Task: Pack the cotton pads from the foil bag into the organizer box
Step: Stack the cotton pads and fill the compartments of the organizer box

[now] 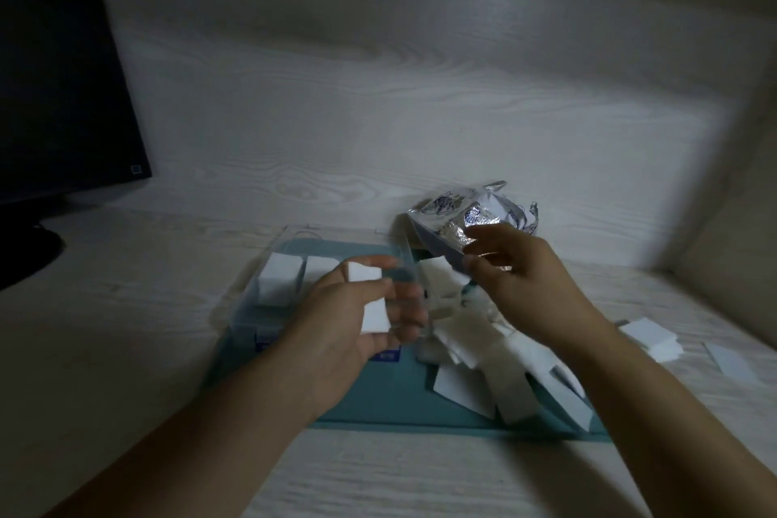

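Both forearms are bare, with no sleeve in sight up to the frame's lower edge. The left hand (357, 320) and right hand (521, 282) show no glove, watch or bracelet; the fingers (490, 242) are blurred.

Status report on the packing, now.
Left hand holds a stack of cotton pads. Right hand open by the foil bag. Organizer box partly filled.
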